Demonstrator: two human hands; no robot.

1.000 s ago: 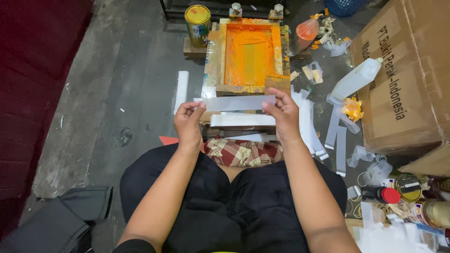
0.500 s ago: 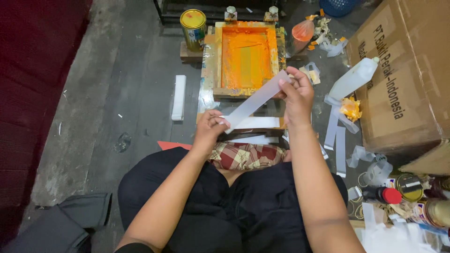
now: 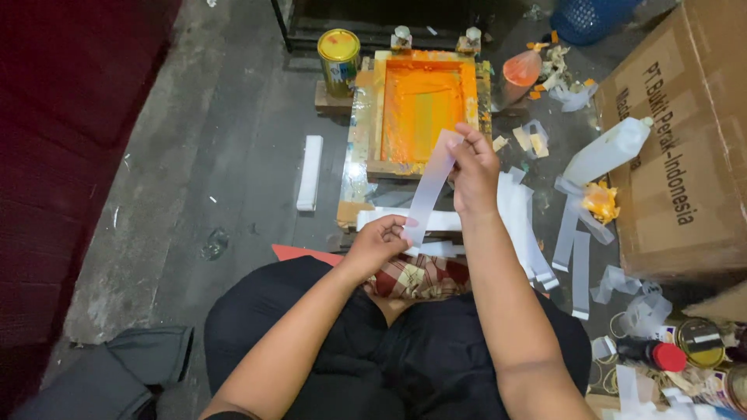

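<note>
Floor: dark grey concrete floor (image 3: 233, 155), stained and littered with paper scraps; the person sits on it, legs in black, a checked cloth (image 3: 420, 276) at the knees.
Printing frame: a wooden screen frame (image 3: 424, 109) lies flat just ahead of the knees, its mesh thick with orange ink.
Strip in hand: one long translucent white strip (image 3: 430, 187) is stretched on a slant between both hands, above the near edge of the frame.
Right hand: right hand (image 3: 475, 167) is raised, thumb and fingers pinched on the strip's upper end.
Left hand: left hand (image 3: 381, 241) sits lower, close to the lap, fingers closed on the strip's lower end.
Stock below: a few more white strips (image 3: 405, 220) lie across the board under the hands, seemingly waiting their turn.
Laid aside: a heap of loose strips (image 3: 529, 225) spreads to the right of the frame; whether these are printed I cannot tell.
How far along: judging by the ink-laden screen and the two piles, the work looks to be mid-batch, with this strip not yet laid under the frame.
Around: a yellow-lidded tin (image 3: 339, 58) stands left of the frame, a white plastic bottle (image 3: 607, 152) lies to the right, beside a large cardboard box (image 3: 685, 155).
</note>
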